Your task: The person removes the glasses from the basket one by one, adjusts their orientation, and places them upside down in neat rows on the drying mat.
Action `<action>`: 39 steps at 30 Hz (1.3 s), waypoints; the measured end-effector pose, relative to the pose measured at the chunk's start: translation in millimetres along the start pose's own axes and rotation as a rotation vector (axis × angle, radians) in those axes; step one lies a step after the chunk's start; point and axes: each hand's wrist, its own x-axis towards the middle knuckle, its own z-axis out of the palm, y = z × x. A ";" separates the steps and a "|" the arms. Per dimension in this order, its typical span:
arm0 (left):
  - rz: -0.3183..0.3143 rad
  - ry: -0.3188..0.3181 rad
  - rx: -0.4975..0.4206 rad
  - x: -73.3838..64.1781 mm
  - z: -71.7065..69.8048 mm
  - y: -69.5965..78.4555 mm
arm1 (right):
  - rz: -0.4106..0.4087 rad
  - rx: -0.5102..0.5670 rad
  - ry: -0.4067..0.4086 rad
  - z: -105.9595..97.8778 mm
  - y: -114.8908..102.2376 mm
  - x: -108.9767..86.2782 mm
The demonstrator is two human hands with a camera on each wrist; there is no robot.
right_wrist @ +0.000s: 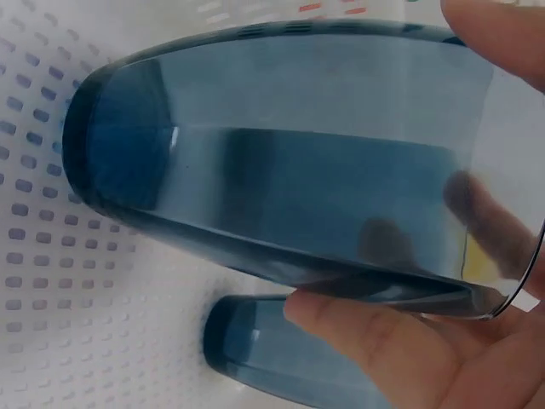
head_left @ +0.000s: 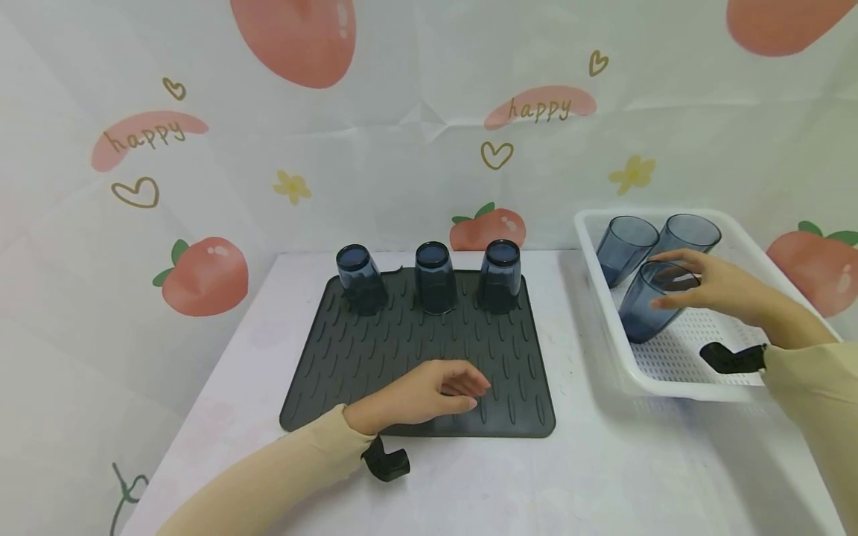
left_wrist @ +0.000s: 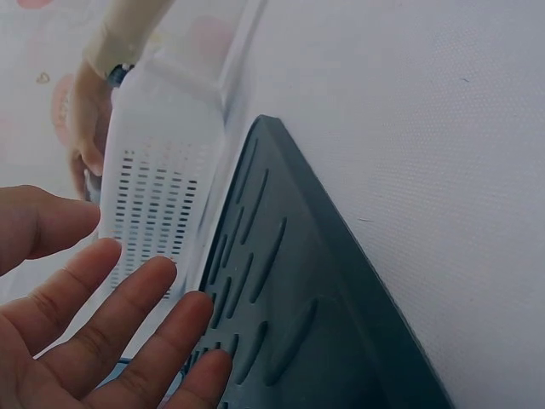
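In the head view my right hand [head_left: 720, 286] grips a blue-tinted drinking glass [head_left: 649, 309] near its rim, thumb on one side and fingers on the other. This glass leans mouth-up inside a white perforated basket [head_left: 606, 327]. The right wrist view shows the held glass [right_wrist: 281, 162] close up, its thick base near the basket's holes. Behind it in the basket stand two more blue glasses [head_left: 626, 242]. My left hand [head_left: 429, 391] hovers over the front of a dark ribbed drying mat [head_left: 402, 342], fingers relaxed and holding nothing.
Three upside-down blue glasses [head_left: 436, 279] stand in a row along the mat's back edge. The white table [head_left: 590, 461] carries mat and basket. A fabric backdrop [head_left: 402, 149] with printed fruit rises right behind them.
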 end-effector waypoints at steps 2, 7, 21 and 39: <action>0.002 0.000 0.002 0.4 -0.2 0.1 | 0.010 -0.002 0.014 -2.9 -1.7 -4.2; 0.005 0.000 0.004 0.8 -0.2 0.5 | 0.031 0.044 0.074 -10.0 -13.0 -17.2; 0.003 0.003 -0.002 0.8 0.8 2.8 | 0.083 0.263 0.366 -16.9 -32.2 -52.4; 0.005 0.008 -0.013 -0.4 0.8 4.3 | -0.159 0.976 0.505 7.5 -76.2 -72.2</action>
